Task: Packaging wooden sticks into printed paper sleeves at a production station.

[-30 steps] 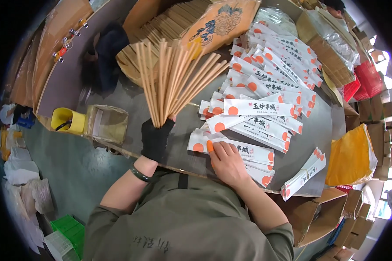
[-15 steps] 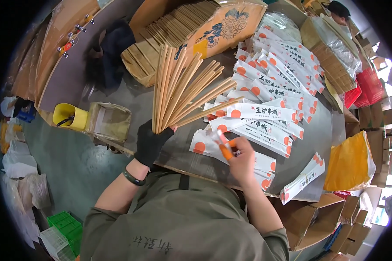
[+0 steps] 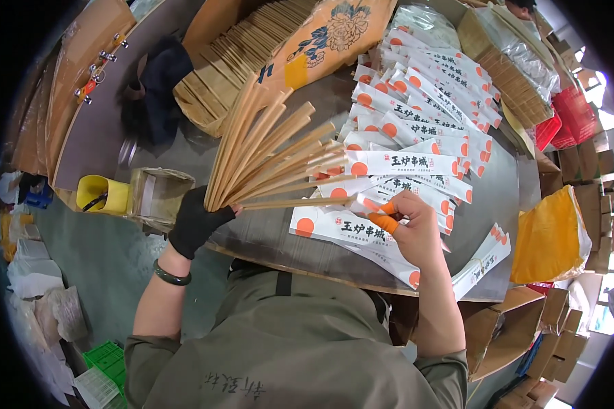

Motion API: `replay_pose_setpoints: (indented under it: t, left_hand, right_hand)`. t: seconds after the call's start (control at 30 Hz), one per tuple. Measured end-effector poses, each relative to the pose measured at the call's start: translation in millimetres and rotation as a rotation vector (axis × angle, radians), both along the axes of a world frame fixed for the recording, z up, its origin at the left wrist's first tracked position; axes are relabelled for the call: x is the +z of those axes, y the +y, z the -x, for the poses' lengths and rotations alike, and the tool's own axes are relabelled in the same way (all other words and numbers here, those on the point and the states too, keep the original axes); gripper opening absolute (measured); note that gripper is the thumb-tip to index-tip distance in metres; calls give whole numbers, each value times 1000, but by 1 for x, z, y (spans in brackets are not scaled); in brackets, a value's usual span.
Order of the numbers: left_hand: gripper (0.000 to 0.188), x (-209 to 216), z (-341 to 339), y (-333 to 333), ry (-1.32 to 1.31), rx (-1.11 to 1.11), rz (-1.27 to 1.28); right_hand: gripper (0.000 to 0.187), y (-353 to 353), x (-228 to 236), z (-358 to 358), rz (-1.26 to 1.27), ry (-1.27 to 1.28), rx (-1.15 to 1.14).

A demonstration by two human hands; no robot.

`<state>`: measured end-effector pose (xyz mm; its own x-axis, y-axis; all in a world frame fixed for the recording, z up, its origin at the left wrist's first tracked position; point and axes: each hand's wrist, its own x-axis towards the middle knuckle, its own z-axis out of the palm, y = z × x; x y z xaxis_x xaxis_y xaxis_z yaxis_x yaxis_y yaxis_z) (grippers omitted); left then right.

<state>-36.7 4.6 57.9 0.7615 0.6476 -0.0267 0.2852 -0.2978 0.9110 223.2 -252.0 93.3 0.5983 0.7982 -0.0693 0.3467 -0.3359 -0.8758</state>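
Note:
My left hand (image 3: 199, 221), in a black fingerless glove, is closed around the lower ends of a fan of wooden chopsticks (image 3: 269, 153). They spread up and to the right over the table. My right hand (image 3: 416, 225) has orange covers on its fingertips and pinches a white paper chopstick sleeve (image 3: 367, 204). That sleeve meets the tip of the lowest chopsticks in the fan; how far they reach inside is hard to see. Below it lies a small stack of sleeves (image 3: 320, 228) with orange dots. A large heap of sleeves (image 3: 423, 109) covers the table beyond.
A flower-printed cardboard box (image 3: 334, 37) at the back holds many chopsticks (image 3: 242, 65). Dark cloth (image 3: 160, 78) lies left of it. A yellow cup (image 3: 119, 195) and a small open box (image 3: 160, 191) sit at the left edge. More sleeves (image 3: 483, 262) lie at the right edge.
My left hand has shifted left and the chopstick fan has spread wider, tilting right. My right hand has moved right and up, bringing the sleeve to the lowest chopsticks' tip.

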Motion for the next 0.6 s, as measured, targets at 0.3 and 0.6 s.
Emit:
replay_pose_setpoints:
  t: [0.3,0.6]
  left_hand:
    - [27,-29,-75,-66,-261,46,166]
    - [22,-10,-53,-57,-119,-63,-36]
  right_hand:
    - [35,46,3,70,-24,-944,487]
    - [34,18,61,-4,-243,-586,-157]
